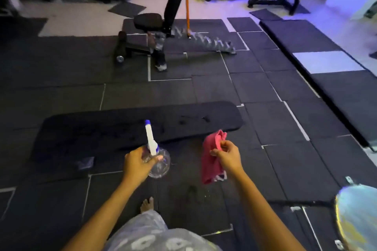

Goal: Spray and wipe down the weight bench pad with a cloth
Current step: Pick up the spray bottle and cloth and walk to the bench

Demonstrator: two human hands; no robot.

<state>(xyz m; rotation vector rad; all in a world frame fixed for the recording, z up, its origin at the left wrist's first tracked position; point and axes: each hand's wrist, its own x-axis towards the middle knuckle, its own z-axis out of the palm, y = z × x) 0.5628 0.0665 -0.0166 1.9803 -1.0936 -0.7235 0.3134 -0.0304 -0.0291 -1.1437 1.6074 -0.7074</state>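
Observation:
A long black bench pad (114, 128) stretches across the middle of the view, in front of me, with a few wet-looking marks towards its right end. My left hand (138, 164) grips a clear spray bottle (160, 164) whose white and blue nozzle points up and away over the pad's near edge. My right hand (227, 156) pinches a pink cloth (211, 159) that hangs down just off the pad's near right side. Neither the bottle nor the cloth touches the pad.
Dark rubber floor tiles (265, 96) cover the ground. A black exercise machine (146, 34) with an orange rod stands beyond the pad. A long dark mat (326, 63) lies at the right. My bare foot (147, 205) shows below. A shiny ball (357, 216) sits at lower right.

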